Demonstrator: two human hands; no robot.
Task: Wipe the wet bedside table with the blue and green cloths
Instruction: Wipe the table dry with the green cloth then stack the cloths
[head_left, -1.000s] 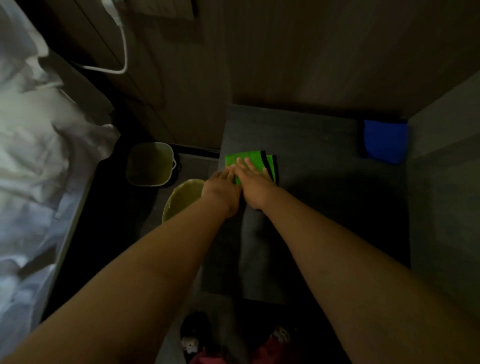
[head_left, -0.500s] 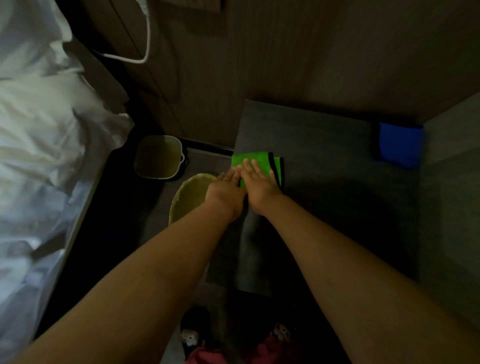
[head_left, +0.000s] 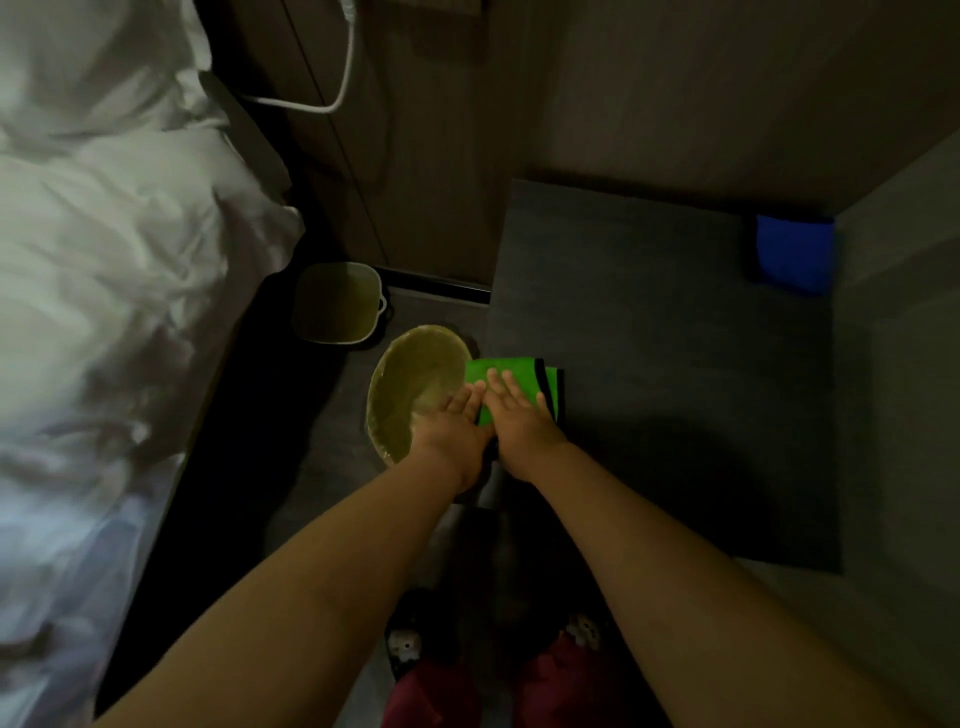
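Observation:
The dark grey bedside table (head_left: 675, 332) fills the right half of the view. A folded green cloth (head_left: 511, 371) with a black edge lies at the table's left edge. My right hand (head_left: 519, 421) presses flat on it, fingers spread. My left hand (head_left: 454, 431) lies flat beside it at the table's edge, partly over a round bowl, its fingertips touching the cloth. A folded blue cloth (head_left: 792, 254) rests in the far right corner of the table, apart from both hands.
A round yellowish bowl (head_left: 410, 379) sits on the floor just left of the table. A square bin (head_left: 337, 301) stands beyond it. The bed with white bedding (head_left: 114, 291) runs along the left. A white cable (head_left: 332, 98) hangs on the wood-panelled wall.
Both hands and the green cloth have slid left and toward me along the table's left edge. My left hand now hangs over the bowl.

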